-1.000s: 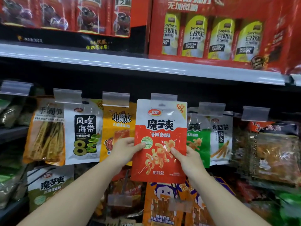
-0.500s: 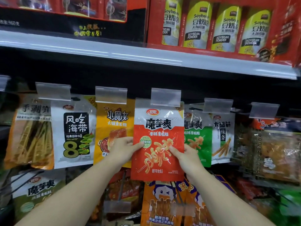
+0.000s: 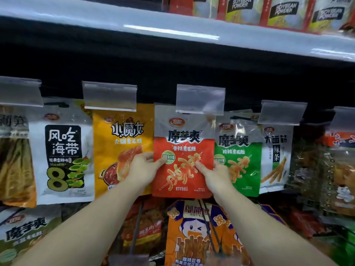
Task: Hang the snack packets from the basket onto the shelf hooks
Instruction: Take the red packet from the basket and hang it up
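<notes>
Landmark: red snack packet [image 3: 183, 160], hanging position, centre of the hook row. Its top edge sits behind a clear price tag holder [image 3: 200, 99]; the hook itself is hidden, so seated or not: cannot tell.

Left hand [image 3: 143, 167]: grips the packet's left edge at mid-height, thumb on the front face, fingers wrapped behind. Closed on the packet.

Right hand [image 3: 213, 172]: grips the packet's right edge at approx. the same height, thumb on the front, other fingers behind. Closed on the packet.

Packet attitude: roughly upright, front face toward the camera.

Adjacent items, ref. red packet:
- Just left, touching/overlapped: yellow packet [image 3: 123, 148].
- Further left: white seaweed packet [image 3: 63, 154].
- Just right, partly overlapped: green packet [image 3: 240, 158].
- Further right: white packet w/ green strip [image 3: 275, 156].
- Below: orange cartoon packet [image 3: 194, 233] on a lower row.
- Above: shelf edge [image 3: 172, 33], w/ soybean powder packs [image 3: 284, 10] on top.

Basket: not identifiable in this view.
</notes>
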The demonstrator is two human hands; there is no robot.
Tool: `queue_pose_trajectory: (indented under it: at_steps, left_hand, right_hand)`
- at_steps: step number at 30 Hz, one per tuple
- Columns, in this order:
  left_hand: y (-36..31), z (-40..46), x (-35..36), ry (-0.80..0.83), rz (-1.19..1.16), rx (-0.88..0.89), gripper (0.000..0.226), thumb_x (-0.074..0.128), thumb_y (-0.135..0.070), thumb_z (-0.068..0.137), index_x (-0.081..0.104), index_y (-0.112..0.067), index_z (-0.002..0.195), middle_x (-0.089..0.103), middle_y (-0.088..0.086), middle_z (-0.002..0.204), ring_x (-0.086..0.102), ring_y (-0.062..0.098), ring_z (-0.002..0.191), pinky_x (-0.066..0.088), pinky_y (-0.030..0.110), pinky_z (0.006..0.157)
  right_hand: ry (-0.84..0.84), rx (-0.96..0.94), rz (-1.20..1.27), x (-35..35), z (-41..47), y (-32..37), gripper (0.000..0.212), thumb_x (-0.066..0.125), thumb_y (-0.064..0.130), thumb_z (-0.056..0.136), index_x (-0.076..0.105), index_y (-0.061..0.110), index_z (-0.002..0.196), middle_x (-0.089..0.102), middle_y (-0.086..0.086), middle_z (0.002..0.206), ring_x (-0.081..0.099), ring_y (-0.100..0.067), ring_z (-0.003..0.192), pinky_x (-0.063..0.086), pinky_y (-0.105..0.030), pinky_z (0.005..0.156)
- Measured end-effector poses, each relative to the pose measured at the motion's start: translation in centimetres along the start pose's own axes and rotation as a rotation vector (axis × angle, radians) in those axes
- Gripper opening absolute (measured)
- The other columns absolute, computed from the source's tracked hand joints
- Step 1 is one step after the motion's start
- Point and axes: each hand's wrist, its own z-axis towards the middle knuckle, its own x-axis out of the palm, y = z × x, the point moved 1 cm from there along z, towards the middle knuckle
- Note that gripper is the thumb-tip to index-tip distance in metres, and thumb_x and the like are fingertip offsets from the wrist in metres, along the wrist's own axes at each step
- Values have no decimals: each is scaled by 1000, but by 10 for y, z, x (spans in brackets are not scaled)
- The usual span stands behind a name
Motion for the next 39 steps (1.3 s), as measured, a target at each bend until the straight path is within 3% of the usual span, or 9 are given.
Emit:
queue_pose_trajectory:
  at_steps: [2,8,13,16,20,24,27,30,39]
  left_hand:
    - [2,6,2,-18,-3,3,13,70,-20,86,63,-15,96,70,1,88,67,11,72,53,21,54]
    - [12,7,-3,-70,93,55,19,73,-29,82,62,-17,92,67,-8,79,62,1,66,48,8,45]
    - [17,-7,-10,-117,442,75,48,70,-33,85,64,-1,119,69,11,114,66,18,95,50,21,77]
    - [22,-17,-15,-102,571,72,42,67,-40,86,71,-3,107,72,9,107,66,23,101,49,25,81]
    - [29,-30,-22,-78,694,33,37,63,-47,86,75,-12,87,73,7,93,66,24,97,53,30,79]
    - [30,-49,-31,-76,776,26,31,61,-48,86,65,-22,70,65,0,69,66,23,80,57,39,75]
    - [29,-70,-38,-68,834,34,27,60,-47,88,63,-24,74,61,-4,64,63,22,73,56,36,68]
    - [32,-94,-47,-74,903,19,26,58,-51,87,66,-27,79,64,-5,69,64,21,77,55,31,65]
    - [43,-154,-98,-37,1199,106,33,50,-53,90,68,-27,99,70,1,94,66,27,91,50,31,67]
  right_hand:
    - [-11,7,-6,3,7,-5,22,68,29,87,62,21,107,73,0,89,72,-22,78,60,-42,74]
    - [-19,-3,-38,4,10,-14,10,68,31,86,63,28,95,73,1,91,72,-20,81,59,-40,75]
    - [-31,2,-40,2,-3,-13,8,70,31,84,63,30,87,73,2,91,72,-20,83,59,-41,77]
    - [-78,18,-96,-2,-13,-15,13,75,30,81,62,29,80,72,2,88,71,-19,82,59,-40,79]
    - [-188,51,-320,-9,-25,-18,33,75,31,80,56,14,100,67,-4,98,64,-21,85,52,-32,79]
    - [-240,-2,-636,-17,-41,-17,47,67,28,88,47,9,126,56,-9,126,54,-28,115,46,-37,93]
    - [-186,-172,-902,-18,-60,-14,42,57,29,92,46,12,129,50,-8,132,45,-29,123,43,-41,99]
    - [-79,-293,-1032,-10,-83,-10,35,51,29,95,48,12,126,54,-8,125,47,-28,118,46,-40,91]
    - [153,-377,-1326,38,-169,-13,30,45,33,97,50,12,119,59,-9,114,53,-31,109,49,-41,83]
